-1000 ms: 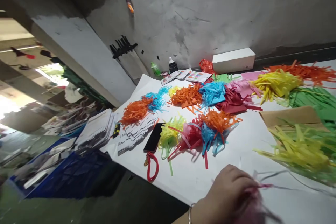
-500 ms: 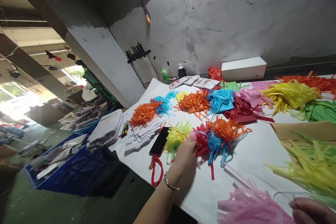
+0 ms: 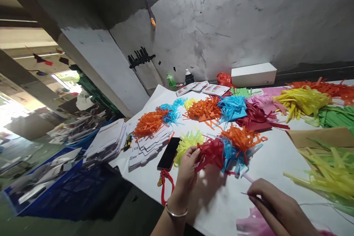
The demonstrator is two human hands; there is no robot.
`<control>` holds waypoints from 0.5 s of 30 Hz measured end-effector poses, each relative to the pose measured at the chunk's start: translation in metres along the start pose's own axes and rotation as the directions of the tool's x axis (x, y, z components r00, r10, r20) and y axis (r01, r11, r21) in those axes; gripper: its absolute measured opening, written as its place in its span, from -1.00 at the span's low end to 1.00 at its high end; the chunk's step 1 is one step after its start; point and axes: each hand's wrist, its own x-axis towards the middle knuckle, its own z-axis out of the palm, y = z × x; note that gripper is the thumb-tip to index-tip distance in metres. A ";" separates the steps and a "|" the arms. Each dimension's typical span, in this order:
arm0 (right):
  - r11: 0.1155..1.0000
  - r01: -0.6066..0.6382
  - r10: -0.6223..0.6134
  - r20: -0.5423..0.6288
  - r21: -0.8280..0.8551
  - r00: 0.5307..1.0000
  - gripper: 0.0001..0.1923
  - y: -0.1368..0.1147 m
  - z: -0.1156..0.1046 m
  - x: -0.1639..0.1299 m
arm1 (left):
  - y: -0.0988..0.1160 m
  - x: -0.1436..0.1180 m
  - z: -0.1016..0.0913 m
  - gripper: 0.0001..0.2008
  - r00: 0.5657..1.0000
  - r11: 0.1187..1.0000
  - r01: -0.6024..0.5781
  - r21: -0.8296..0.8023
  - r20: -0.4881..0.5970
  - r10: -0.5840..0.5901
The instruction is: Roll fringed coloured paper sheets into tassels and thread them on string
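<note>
My left hand (image 3: 190, 164), with a silver bracelet on its wrist, is closed in a pinch on a dark red paper tassel (image 3: 211, 153), which is lifted at its left end. Beside it lie a blue tassel (image 3: 229, 153) and an orange tassel (image 3: 245, 140). A yellow-green tassel (image 3: 190, 143) sits behind my left fingers. My right hand (image 3: 272, 201) pinches a thin needle (image 3: 243, 193) whose tip points left toward the red tassel, apart from it. A pale cord (image 3: 315, 203) trails right from behind that hand. Pink paper strips (image 3: 249, 225) lie under it, partly hidden.
A black phone (image 3: 168, 153) with a red strap lies left of my left hand, near white cards (image 3: 149, 147). More coloured tassels (image 3: 232, 107) line the back. A brown paper sheet (image 3: 318, 136) is at right. A blue crate (image 3: 55, 188) stands beyond the table's left edge.
My left hand has drawn toward me and lifted the red tassel's end. My right hand has come left and inward from the lower right corner, bringing the needle near the red tassel.
</note>
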 end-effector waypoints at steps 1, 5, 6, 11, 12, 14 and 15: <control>0.997 0.075 -0.075 0.005 -0.023 0.997 -0.84 -0.004 0.003 0.008 | 0.000 -0.004 0.002 -0.54 1.000 0.999 0.029 -0.030 0.009 -0.029; 0.937 0.280 -0.282 0.019 -0.208 0.959 -0.74 -0.018 0.024 0.033 | -0.001 -0.022 0.011 -0.60 0.990 0.986 0.120 -0.115 0.082 -0.111; 0.899 0.338 -0.346 0.022 -0.279 0.938 -0.71 -0.020 0.029 0.037 | -0.002 -0.026 0.013 -0.62 0.986 0.982 0.141 -0.125 0.106 -0.128; 0.697 0.575 -0.586 0.121 -0.429 0.801 -0.68 -0.019 0.049 0.052 | -0.014 -0.039 0.016 -0.64 0.963 0.972 0.210 -0.101 0.192 -0.188; 0.697 0.581 -0.594 0.116 -0.421 0.796 -0.69 -0.019 0.049 0.053 | -0.017 -0.040 0.015 -0.64 0.962 0.974 0.208 -0.085 0.196 -0.189; 0.767 0.556 -0.577 0.037 -0.320 0.816 -0.72 -0.019 0.047 0.053 | -0.023 -0.041 0.013 -0.63 0.963 0.980 0.195 -0.037 0.198 -0.184; 0.813 0.531 -0.550 -0.015 -0.240 0.835 -0.75 -0.020 0.044 0.051 | -0.026 -0.041 0.011 -0.64 0.965 0.984 0.180 -0.006 0.196 -0.175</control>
